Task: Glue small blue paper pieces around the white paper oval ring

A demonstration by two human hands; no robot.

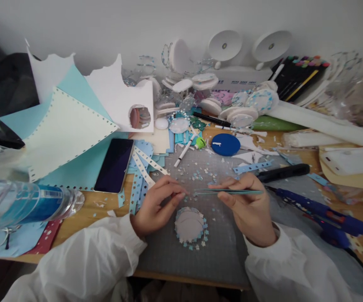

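My right hand [252, 205] grips a pair of thin teal tweezers [244, 191] between thumb and fingers, their tips pointing left over the mat. Facing those tips is my left hand [160, 204], its thumb and fingertips pinched together; whatever they hold, if anything, is too small to make out. Below and between both hands lies a round white disc [190, 226] ringed with small pale blue and white stars. Tiny star cut-outs [200, 175] are scattered on the grey cutting mat [197, 264].
A blue hot glue gun [319, 209] lies at right, near a black cutter [283, 173]. At left are a phone [114, 165], punched paper strips [142, 170] and a large water bottle [27, 203]. Behind stand several white discs [206, 79], a blue oval lid [225, 144] and markers [301, 77].
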